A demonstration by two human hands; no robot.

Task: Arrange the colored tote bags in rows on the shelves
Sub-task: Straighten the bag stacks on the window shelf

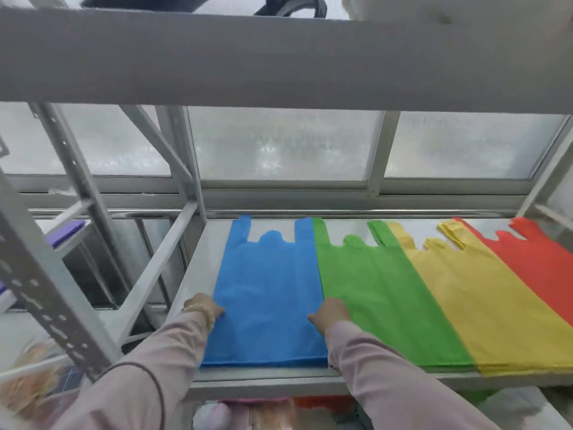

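Note:
Four flat tote bags lie side by side on the grey metal shelf (198, 274): blue (266, 293), green (378, 293), yellow (465, 299) and red (533, 262), handles pointing to the window. My left hand (203, 307) grips the blue bag's left edge. My right hand (330, 313) holds the blue bag's right edge where it meets the green bag. Both sleeves are pale pink.
An upper shelf beam (279, 57) crosses overhead with a dark bag (291, 6) on top. Perforated rack posts (46, 305) stand at the left. Purple sheets (66, 232) lie on a neighbouring shelf. More coloured bags (322, 401) show on the shelf below.

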